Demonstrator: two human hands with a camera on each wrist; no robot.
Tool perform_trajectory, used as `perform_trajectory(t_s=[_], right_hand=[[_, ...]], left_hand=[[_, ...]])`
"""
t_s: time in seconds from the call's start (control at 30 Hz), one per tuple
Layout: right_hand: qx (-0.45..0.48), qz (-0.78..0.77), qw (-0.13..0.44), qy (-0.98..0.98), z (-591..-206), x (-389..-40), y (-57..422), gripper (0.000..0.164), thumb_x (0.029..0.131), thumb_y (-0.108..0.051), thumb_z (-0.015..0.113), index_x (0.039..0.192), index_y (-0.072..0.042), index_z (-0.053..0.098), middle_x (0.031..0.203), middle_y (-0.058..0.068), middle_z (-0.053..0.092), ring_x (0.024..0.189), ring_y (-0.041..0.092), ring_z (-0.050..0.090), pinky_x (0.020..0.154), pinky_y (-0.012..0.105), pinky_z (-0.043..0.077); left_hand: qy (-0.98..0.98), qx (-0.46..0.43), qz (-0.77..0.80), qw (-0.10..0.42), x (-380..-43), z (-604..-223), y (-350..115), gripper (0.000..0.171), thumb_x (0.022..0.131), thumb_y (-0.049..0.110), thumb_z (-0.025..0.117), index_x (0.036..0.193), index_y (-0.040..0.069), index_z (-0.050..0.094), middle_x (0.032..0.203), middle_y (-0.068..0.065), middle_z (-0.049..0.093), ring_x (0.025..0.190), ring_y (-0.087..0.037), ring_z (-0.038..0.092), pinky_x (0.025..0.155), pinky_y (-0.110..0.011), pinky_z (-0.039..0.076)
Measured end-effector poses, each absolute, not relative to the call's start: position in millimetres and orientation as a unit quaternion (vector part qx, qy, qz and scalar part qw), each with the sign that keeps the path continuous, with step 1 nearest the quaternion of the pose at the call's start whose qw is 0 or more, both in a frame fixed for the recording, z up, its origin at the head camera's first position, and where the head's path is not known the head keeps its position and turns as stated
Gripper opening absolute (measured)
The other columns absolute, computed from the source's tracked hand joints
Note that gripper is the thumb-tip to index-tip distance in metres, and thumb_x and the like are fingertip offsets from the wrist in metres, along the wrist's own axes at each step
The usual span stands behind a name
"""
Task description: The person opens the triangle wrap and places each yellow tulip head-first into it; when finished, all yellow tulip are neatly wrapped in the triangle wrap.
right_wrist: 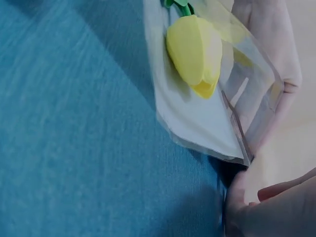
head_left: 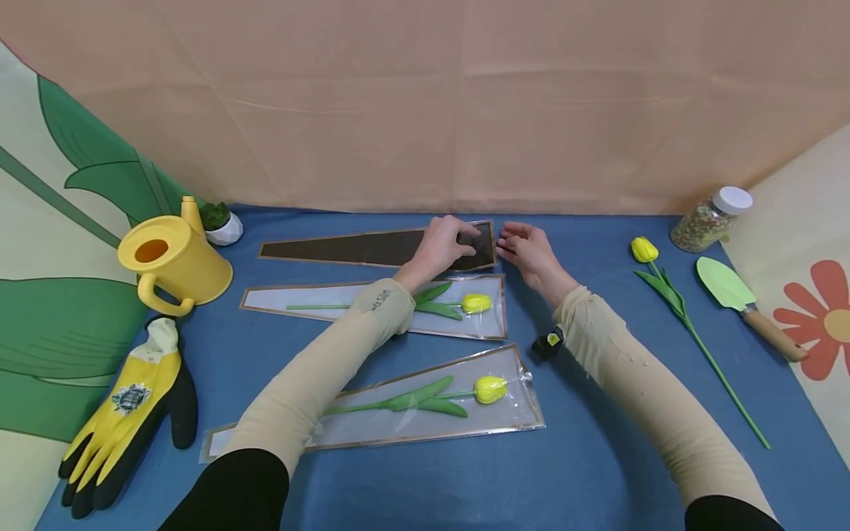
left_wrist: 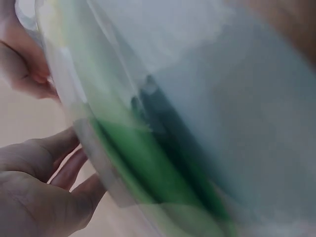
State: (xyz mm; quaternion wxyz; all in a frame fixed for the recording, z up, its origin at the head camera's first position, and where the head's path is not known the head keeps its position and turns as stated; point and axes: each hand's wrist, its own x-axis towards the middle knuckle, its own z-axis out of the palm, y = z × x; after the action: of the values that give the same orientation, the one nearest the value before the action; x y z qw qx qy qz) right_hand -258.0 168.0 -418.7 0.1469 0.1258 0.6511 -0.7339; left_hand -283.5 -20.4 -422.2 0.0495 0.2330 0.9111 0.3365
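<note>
My left hand [head_left: 441,247] is over the wide right end of a dark, tapered flower sleeve [head_left: 372,247] with a gold border; a gap shows between thumb and fingers. Just off that sleeve's right edge is my right hand [head_left: 531,254], thumb and fingers apart. Contact with the edge cannot be told. Under my left forearm lies a white-backed clear sleeve [head_left: 494,321] holding a yellow tulip [head_left: 477,303]. In the right wrist view its tulip [right_wrist: 195,54] shows close up, with fingers seen through the film. Green leaves [left_wrist: 143,163] fill the left wrist view, blurred.
Nearer me lies another sleeved tulip [head_left: 490,389]. At left are a yellow watering can [head_left: 179,262], a small potted plant [head_left: 224,225] and a yellow-black glove [head_left: 129,420]. At right are a loose tulip [head_left: 690,324], a green trowel [head_left: 727,284] and a lidded jar [head_left: 704,221].
</note>
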Motion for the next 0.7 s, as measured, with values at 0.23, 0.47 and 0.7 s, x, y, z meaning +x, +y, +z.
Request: perform_trajectory(t_s=[0.23,0.47,0.7], right_hand=[[0.097,-0.731,0.193,0.647,-424.0,-260.2,167.0,0.052,0.115,0.000,0.036,0.165,0.008,0.023,0.163,0.028,0.037,0.132,0.027,0.053,0.121,0.040,0.038],[0.089,-0.744,0.211,0.628,-424.6,-260.2,165.4,0.049,0.116,-0.002,0.032,0.164,0.008,0.030,0.139,0.016,0.052,0.118,0.021,0.057,0.116,0.039,0.040],[0.109,-0.754,0.215,0.610,-423.0,-259.8,162.6,0.048,0.117,-0.003,0.028,0.163,0.007,0.032,0.130,0.008,0.053,0.109,0.015,0.056,0.106,0.030,0.044]], left_hand=[[0.913,0.219,0.342,0.039,-281.1,-420.5,-16.4,0.036,0.096,0.004,0.081,0.132,0.004,0.076,0.136,-0.012,0.072,0.098,-0.026,0.075,0.082,-0.033,0.058],[0.927,0.210,0.311,0.016,-277.2,-422.7,-14.0,0.033,0.095,0.009,0.083,0.127,0.006,0.079,0.128,-0.010,0.076,0.097,-0.024,0.074,0.084,-0.033,0.059],[0.935,0.202,0.292,0.007,-276.1,-426.3,-12.0,0.032,0.095,0.014,0.084,0.126,0.006,0.080,0.124,-0.009,0.078,0.108,-0.024,0.074,0.090,-0.034,0.058]])
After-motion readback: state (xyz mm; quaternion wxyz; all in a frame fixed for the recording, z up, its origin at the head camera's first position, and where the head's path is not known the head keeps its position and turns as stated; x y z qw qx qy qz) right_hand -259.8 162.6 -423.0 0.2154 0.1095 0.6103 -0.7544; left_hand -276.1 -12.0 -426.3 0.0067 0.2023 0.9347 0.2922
